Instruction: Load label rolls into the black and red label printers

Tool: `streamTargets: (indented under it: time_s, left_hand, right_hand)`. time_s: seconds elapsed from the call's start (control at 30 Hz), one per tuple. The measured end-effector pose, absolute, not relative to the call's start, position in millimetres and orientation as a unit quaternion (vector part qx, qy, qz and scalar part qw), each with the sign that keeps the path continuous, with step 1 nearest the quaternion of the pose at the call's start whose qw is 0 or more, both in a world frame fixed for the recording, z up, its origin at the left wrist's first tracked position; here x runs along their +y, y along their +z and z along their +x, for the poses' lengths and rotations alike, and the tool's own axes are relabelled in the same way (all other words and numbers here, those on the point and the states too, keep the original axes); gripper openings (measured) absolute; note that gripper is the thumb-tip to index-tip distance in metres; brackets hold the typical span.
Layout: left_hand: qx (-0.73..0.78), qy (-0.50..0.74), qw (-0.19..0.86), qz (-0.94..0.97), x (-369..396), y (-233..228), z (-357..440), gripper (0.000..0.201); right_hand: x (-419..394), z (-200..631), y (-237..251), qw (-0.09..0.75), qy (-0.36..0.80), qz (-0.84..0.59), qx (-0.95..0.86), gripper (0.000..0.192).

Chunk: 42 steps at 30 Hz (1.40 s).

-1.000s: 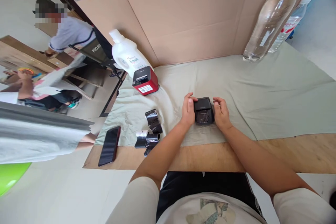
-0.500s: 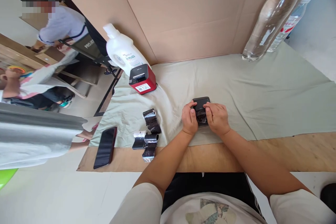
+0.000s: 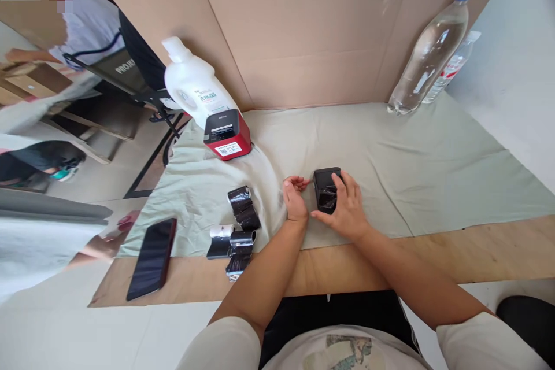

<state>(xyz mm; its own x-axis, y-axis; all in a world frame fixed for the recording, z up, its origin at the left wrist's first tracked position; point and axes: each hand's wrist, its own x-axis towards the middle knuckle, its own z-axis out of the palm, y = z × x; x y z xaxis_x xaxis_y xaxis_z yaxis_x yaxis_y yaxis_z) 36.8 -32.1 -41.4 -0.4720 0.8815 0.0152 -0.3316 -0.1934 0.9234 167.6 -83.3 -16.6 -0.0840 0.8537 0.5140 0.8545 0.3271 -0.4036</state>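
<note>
A small black box-shaped device (image 3: 326,180) with a shiny, dark lower part rests on the green cloth. My right hand (image 3: 349,208) is at its right side, fingers spread along that edge and thumb stretched out by the near left corner. To the left of the device, my left hand (image 3: 296,201) is open with loosely bent fingers; one fingertip is close to the device's side, and contact is hard to judge. Several curled black ribbon rolls (image 3: 243,208) lie left of my left forearm, one with a white core.
A red and black box-shaped machine (image 3: 228,134) stands before a white jug (image 3: 202,89). A phone (image 3: 151,259) lies at the left edge. Water bottles (image 3: 429,60) lean at the back right against a cardboard panel (image 3: 312,29). Other people are at the left.
Both hands were closed around the black device; the left has let go and moved left, while the right has opened at its right side. The camera view has shifted slightly.
</note>
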Motion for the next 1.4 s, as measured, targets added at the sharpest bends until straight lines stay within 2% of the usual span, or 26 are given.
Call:
streamTargets:
  time_s: [0.13,0.27,0.37,0.5,0.67,0.77,0.87,1.0,1.13,1.2,1.27,1.33,1.4]
  left_hand:
    - [0.5,0.7,0.416,0.295,-31.4,-41.7,36.5,0.051]
    - [0.527,0.655,0.398,0.368,-37.9,-39.1,37.5,0.048]
    - [0.551,0.603,0.382,0.433,-41.0,-38.5,36.9,0.042]
    - [0.579,0.484,0.318,0.574,-44.6,-34.4,37.9,0.024]
    - [0.576,0.305,0.265,0.711,-52.2,-19.9,42.6,0.017]
    - [0.581,0.265,0.256,0.726,-53.2,-13.2,44.3,0.019]
    - [0.588,0.233,0.252,0.732,-53.2,-9.3,46.8,0.024]
    - [0.567,0.156,0.253,0.768,-66.0,-1.0,47.4,0.041]
    - [0.495,0.058,0.336,0.799,-85.0,16.8,28.6,0.059]
    - [0.449,0.086,0.386,0.801,-82.2,28.1,5.8,0.056]
    - [0.439,0.2,0.389,0.785,-62.6,39.0,-28.2,0.05]
    - [0.497,0.369,0.319,0.718,-26.6,47.7,-71.9,0.041]
    - [0.59,0.518,0.204,0.585,17.5,52.9,-120.9,0.03]
  right_hand:
    - [-84.3,158.0,-14.3,0.288,0.028,-0.626,-0.725,0.102]
    - [-69.5,171.1,-11.1,0.29,0.05,-0.609,-0.736,0.097]
    - [-31.4,203.7,-7.9,0.326,0.037,-0.604,-0.726,0.087]
    - [49.4,274.8,3.0,0.364,0.013,-0.667,-0.65,0.062]
    - [118.7,363.0,18.2,0.293,0.026,-0.797,-0.528,0.051]
    - [125.0,389.2,14.2,0.246,0.028,-0.827,-0.505,0.055]
    - [118.1,392.4,5.3,0.233,0.002,-0.823,-0.519,0.059]
    - [108.7,377.8,-0.5,0.182,-0.038,-0.826,-0.531,0.059]
    - [116.6,344.8,1.9,0.107,-0.051,-0.842,-0.527,0.055]
    - [125.3,312.3,6.8,0.099,-0.036,-0.805,-0.584,0.051]
    - [133.9,265.3,13.0,0.12,0.014,-0.731,-0.672,0.051]
    - [141.3,205.7,17.4,0.171,0.118,-0.65,-0.731,0.054]
    - [147.4,139.7,17.1,0.226,0.234,-0.564,-0.759,0.055]
